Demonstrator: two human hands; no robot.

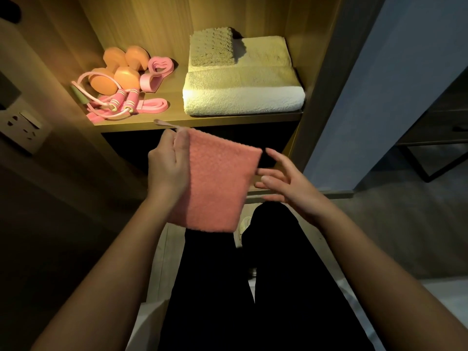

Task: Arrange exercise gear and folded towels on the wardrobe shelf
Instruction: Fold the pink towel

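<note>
while it hangs in the air below the shelf's front edge, the pink cloth (217, 183) is the only thing held.
left hand: the left hand (168, 165) is clenched on the cloth's upper left corner, thumb on the front face, fingers curled behind.
right hand: the right hand (283, 184) is loose, fingers spread, fingertips just touching the cloth's right edge without closing on it.
cloth: folded to a rough square, fuzzy, hanging down from the left grip; a small loop (164, 124) sticks out at its top left corner, up against the shelf's front edge.
shelf: the wooden wardrobe shelf (174, 97) is lit from above, with a bare strip along its middle.
left half of shelf: two orange dumbbells (119, 69) lie toward the back left corner; a pink jump rope (119, 100) with striped handles is coiled at the front left, touching the dumbbells; a pink band (154, 105) lies flat by the front edge; a pink heart-shaped grip (158, 68) sits just right of the dumbbells.
right half of shelf: a large white towel (243, 89) lies folded, reaching from front edge to back; a small beige towel (212, 48) rests on top of it at its back left corner.
below: dark trousers (253, 287) fill the lower middle.
</note>
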